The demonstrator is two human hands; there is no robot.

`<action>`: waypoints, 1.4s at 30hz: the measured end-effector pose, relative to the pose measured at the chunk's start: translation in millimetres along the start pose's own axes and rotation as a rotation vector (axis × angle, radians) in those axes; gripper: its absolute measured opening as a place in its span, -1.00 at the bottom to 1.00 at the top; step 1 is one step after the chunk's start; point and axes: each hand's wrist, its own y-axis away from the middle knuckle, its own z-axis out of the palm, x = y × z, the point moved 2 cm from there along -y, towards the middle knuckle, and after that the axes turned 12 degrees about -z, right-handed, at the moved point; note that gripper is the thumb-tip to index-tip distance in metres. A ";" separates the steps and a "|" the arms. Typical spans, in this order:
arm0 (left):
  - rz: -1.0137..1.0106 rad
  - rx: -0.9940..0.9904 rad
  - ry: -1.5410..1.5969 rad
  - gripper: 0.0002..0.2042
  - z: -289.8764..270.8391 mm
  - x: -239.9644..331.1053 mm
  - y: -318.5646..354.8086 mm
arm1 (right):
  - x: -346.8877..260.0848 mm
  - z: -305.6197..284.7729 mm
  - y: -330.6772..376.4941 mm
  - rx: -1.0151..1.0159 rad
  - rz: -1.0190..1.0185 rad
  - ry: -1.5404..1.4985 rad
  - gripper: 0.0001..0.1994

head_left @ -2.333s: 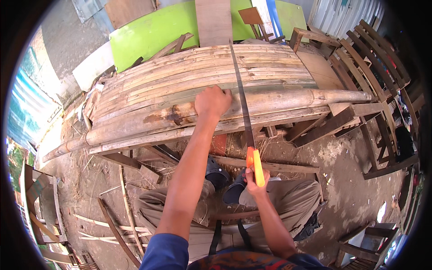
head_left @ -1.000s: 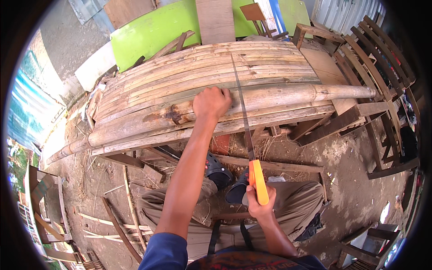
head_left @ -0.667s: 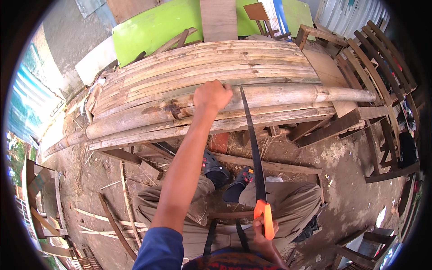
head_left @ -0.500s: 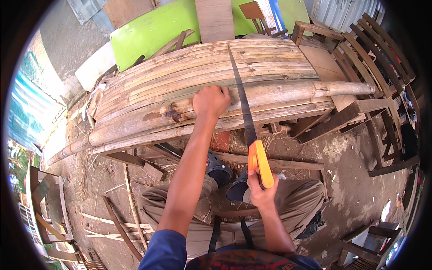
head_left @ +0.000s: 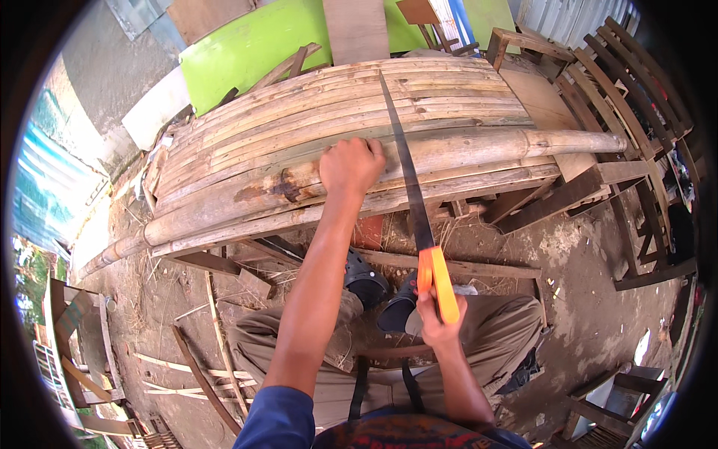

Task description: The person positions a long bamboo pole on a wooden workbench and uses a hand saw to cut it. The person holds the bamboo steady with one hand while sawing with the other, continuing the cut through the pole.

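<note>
1. Sawing posture: the right hand [head_left: 437, 322] is clenched round the orange handle [head_left: 439, 283] of a hand saw [head_left: 406, 176], close to the person's lap.
2. Saw blade runs long and narrow up and away from the handle, leaning slightly left, and lies across a thick bamboo pole [head_left: 464, 150]. Its tip reaches the far poles of the stack.
3. Left hand [head_left: 350, 165] presses down on the same thick pole, fingers curled over its top, just to the left of the blade. It grasps nothing else; it only bears on the pole.
4. Thick pole lies crosswise on a stack of bamboo poles [head_left: 314, 105], with its cut end jutting out to the right past the stack.
5. Dark stained patch [head_left: 280, 187] shows on the pole left of the left hand.
6. Stack rests on rough wooden frames [head_left: 568, 191] over a dirt floor [head_left: 576, 269] strewn with shavings and thin strips.
7. Green board [head_left: 247, 52] leans behind the stack; wooden chair frames [head_left: 636, 90] stand at far right.
8. Person is seated, khaki trousers [head_left: 508, 352] and dark shoes [head_left: 366, 277] visible below the saw handle.
</note>
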 end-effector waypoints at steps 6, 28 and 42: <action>0.035 -0.090 0.042 -0.50 -1.0 -3.9 -12.3 | -10.5 -1.1 -2.3 -0.024 -0.175 0.155 -0.85; 0.098 -0.001 0.062 -0.50 0.3 -7.4 3.7 | 3.6 3.6 5.0 0.103 0.054 -0.094 -0.74; 0.032 -0.015 0.027 -0.49 -2.6 -2.1 -0.3 | -35.2 3.2 -31.2 0.067 0.177 -0.065 -0.80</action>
